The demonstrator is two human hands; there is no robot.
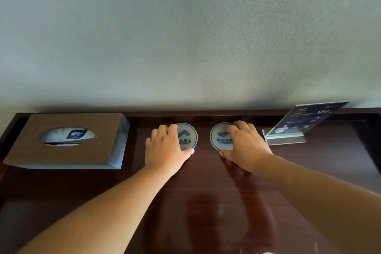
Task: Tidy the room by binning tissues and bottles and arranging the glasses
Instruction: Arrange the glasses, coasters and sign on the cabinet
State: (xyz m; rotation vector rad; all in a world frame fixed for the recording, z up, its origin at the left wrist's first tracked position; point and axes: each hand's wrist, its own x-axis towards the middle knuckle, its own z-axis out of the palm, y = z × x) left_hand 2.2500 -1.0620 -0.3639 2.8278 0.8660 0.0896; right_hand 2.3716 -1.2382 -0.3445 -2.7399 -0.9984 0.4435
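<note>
Fingers (173, 129) curled, left hand (165, 148) clamps the left coaster (188, 136), right hand (245, 146) the right coaster (218, 139), flat on the tabletop (206, 192).

- Worktop (206, 202): dark reddish-brown wood, glossy, with faint straight grain.
- Wall (185, 37): plain pale grey-green, finely speckled.
- Tissue box (68, 156): mid-brown top with fine wood grain; grey sides.
- Tissue pack (68, 135), seen through the box's oval opening: white with pale blue marbling and a deep blue logo patch.
- Left coaster (188, 136) and right coaster (219, 138): pale grey-white discs, each with a thin dark green ring, a green wave emblem and green lettering.
- Sign stand (286, 140): clear, colourless; its card (305, 120) is dark navy with white print and small pale pictures.
</note>
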